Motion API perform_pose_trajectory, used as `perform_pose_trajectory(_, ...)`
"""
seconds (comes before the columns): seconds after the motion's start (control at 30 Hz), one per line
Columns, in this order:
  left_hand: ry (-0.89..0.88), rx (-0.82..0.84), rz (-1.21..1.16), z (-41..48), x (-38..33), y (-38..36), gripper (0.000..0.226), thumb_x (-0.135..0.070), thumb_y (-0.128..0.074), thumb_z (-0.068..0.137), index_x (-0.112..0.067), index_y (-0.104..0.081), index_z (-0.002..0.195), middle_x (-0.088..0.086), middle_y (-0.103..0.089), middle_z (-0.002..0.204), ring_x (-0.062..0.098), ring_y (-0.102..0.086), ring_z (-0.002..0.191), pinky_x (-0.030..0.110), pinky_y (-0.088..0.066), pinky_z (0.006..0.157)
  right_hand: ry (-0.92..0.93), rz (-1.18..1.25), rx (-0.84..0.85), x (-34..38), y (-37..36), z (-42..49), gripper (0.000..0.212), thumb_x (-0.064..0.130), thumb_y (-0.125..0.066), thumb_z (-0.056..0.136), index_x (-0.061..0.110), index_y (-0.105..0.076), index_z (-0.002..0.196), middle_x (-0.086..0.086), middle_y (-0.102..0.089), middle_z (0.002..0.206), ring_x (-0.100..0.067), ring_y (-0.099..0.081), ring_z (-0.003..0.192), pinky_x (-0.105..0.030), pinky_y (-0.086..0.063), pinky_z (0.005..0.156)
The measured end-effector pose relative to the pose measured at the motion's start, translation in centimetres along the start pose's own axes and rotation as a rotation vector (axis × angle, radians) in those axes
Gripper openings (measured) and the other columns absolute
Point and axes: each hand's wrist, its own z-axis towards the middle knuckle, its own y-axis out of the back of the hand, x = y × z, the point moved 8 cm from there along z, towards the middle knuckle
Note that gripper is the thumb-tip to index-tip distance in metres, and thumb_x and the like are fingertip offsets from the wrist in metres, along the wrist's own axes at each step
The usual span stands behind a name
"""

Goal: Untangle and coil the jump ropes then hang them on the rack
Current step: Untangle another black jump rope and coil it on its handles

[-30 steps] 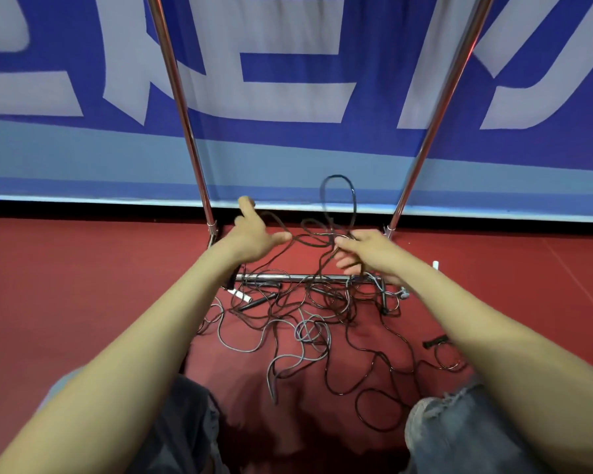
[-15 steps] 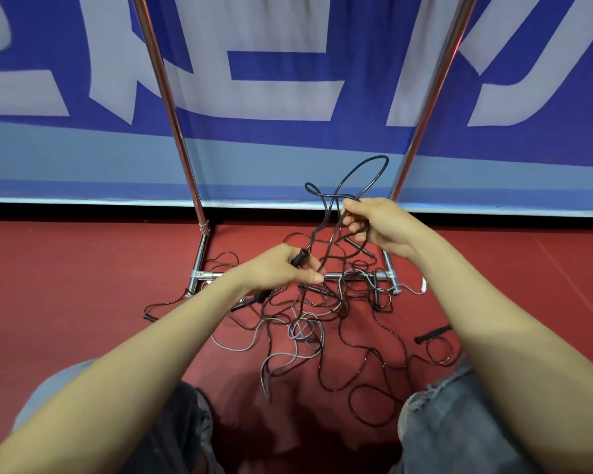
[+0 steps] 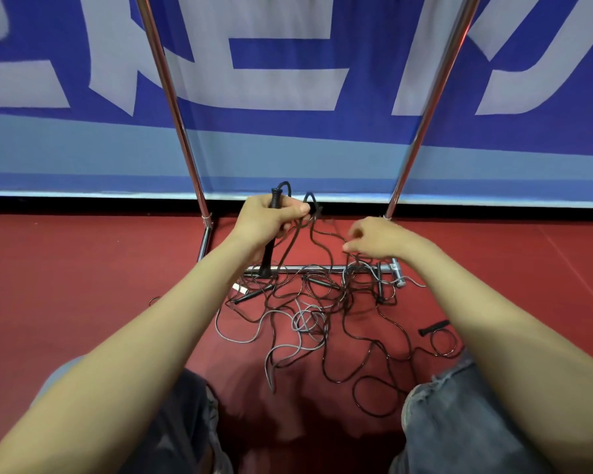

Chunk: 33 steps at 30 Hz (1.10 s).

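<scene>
Person low on the red floor [image 3: 83, 268], denim knees either side of the pile, facing the rack [image 3: 322, 268]. The rack has 2 chrome uprights and 1 low crossbar at floor level. A blue-and-white banner [image 3: 288, 80] hangs behind it.

Left hand [image 3: 269, 222]: raised, fingers wrapped round a black handle [image 3: 267, 254] held roughly upright. Loops of black cord are bunched in the same grip, sticking out above the thumb.

Right hand [image 3: 379, 237]: lower, near the left hand, fingers curled, thumb and forefinger close together. It is blurred. Black strands run up to it, but I cannot tell whether it pinches one.

Jump ropes [image 3: 339, 336]: tangled on the floor between the knees and the rack. The black cords cross 1 grey rope [image 3: 302, 318], and several strands lie over the crossbar.

2 more handles on the floor: 1 left handle [image 3: 254, 295] just before the crossbar, 1 right handle [image 3: 433, 327] apart from the heap.
</scene>
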Motion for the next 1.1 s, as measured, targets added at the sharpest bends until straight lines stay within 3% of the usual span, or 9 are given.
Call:
perform_pose_trajectory(0.17,0.036,0.002,-0.081,-0.4,0.1,-0.8,0.005,-0.006,-0.072,0.082,-0.008,-0.068,0.08,-0.004,-0.068,0.062,0.001,-0.037,0.039,0.014,-0.031,0.04,0.255,0.765,0.185,5.6,-4.6,-0.7,0.041,0.016,-0.071,0.085,0.018,-0.06,0.124,-0.002,-0.065,0.124,-0.014,-0.06,0.113,-0.036,-0.049,0.096)
perform_pose_trajectory(0.33,-0.034,-0.108,-0.057,-0.2,-0.8,1.1,0.004,-0.011,-0.073,0.082,-0.012,-0.069,0.082,0.002,-0.07,0.077,0.005,-0.03,0.043,0.017,-0.025,0.045,0.264,0.449,0.211,5.7,-7.0,-0.2,0.01,0.028,-0.063,0.092,0.021,-0.062,0.086,0.009,-0.06,0.086,-0.014,-0.056,0.088,-0.029,-0.046,0.083)
perform_pose_trajectory(0.57,0.033,-0.095,-0.137,-0.1,0.5,1.1,0.006,-0.01,-0.072,0.083,-0.007,-0.069,0.087,-0.001,-0.071,0.073,0.003,-0.031,0.041,0.015,-0.027,0.041,0.294,0.857,0.163,6.0,-5.4,0.0,0.03,0.017,-0.067,0.089,0.026,-0.054,0.114,0.003,-0.063,0.108,-0.007,-0.06,0.097,-0.036,-0.051,0.09)
perform_pose_trajectory(0.67,-0.018,-0.087,-0.064,-0.6,-0.3,0.4,0.008,-0.012,-0.073,0.082,-0.008,-0.07,0.089,0.002,-0.072,0.077,0.005,-0.03,0.042,0.017,-0.026,0.042,0.327,0.749,0.164,7.7,-6.4,-0.3,0.006,0.024,-0.065,0.091,0.028,-0.063,0.094,0.007,-0.065,0.096,-0.007,-0.06,0.093,-0.033,-0.052,0.09)
perform_pose_trajectory(0.83,-0.094,-0.2,0.347,0.4,-1.0,2.7,0.035,-0.037,-0.063,0.091,-0.003,-0.069,0.097,0.013,-0.067,0.08,0.012,-0.053,0.053,0.03,-0.04,0.058,0.284,0.777,0.058,7.4,-4.4,0.1,0.019,0.013,-0.053,0.098,0.01,-0.061,0.081,-0.008,-0.068,0.087,-0.015,-0.066,0.078,-0.033,-0.058,0.082)
perform_pose_trajectory(0.87,-0.04,-0.139,0.395,0.7,0.1,2.4,0.042,-0.041,-0.062,0.091,-0.002,-0.066,0.104,0.027,-0.062,0.111,0.016,-0.055,0.057,0.033,-0.042,0.061,0.291,0.869,0.033,7.2,-3.3,0.0,0.017,0.011,-0.051,0.099,0.009,-0.06,0.085,-0.008,-0.067,0.085,-0.013,-0.067,0.074,-0.028,-0.059,0.077)
perform_pose_trajectory(0.9,0.039,-0.038,0.347,0.7,1.6,1.7,0.042,-0.04,-0.063,0.09,-0.003,-0.065,0.108,-0.006,-0.047,0.088,0.015,-0.052,0.056,0.031,-0.041,0.059,0.296,0.954,-0.002,6.9,-2.0,-0.1,0.015,0.01,-0.049,0.099,0.006,-0.06,0.091,-0.009,-0.067,0.084,-0.012,-0.068,0.07,-0.024,-0.059,0.072)
perform_pose_trajectory(0.93,0.116,0.062,0.259,0.7,3.1,0.8,0.038,-0.035,-0.065,0.09,-0.004,-0.065,0.11,0.009,-0.062,0.083,0.012,-0.046,0.055,0.027,-0.037,0.056,0.294,1.04,-0.04,6.4,-0.8,-0.1,0.015,0.009,-0.047,0.1,0.003,-0.06,0.097,-0.01,-0.067,0.083,-0.011,-0.069,0.068,-0.021,-0.058,0.068)
perform_pose_trajectory(1.1,0.106,0.202,0.371,-0.2,4.1,-0.6,0.02,-0.025,-0.058,0.096,-0.008,-0.068,0.092,-0.015,-0.06,0.058,0.002,-0.041,0.05,0.016,-0.034,0.051,0.185,1.376,-0.173,2.9,2.2,0.8,0.017,0.01,-0.043,0.101,0.007,-0.06,0.098,-0.009,-0.066,0.09,-0.014,-0.07,0.074,-0.024,-0.057,0.068)
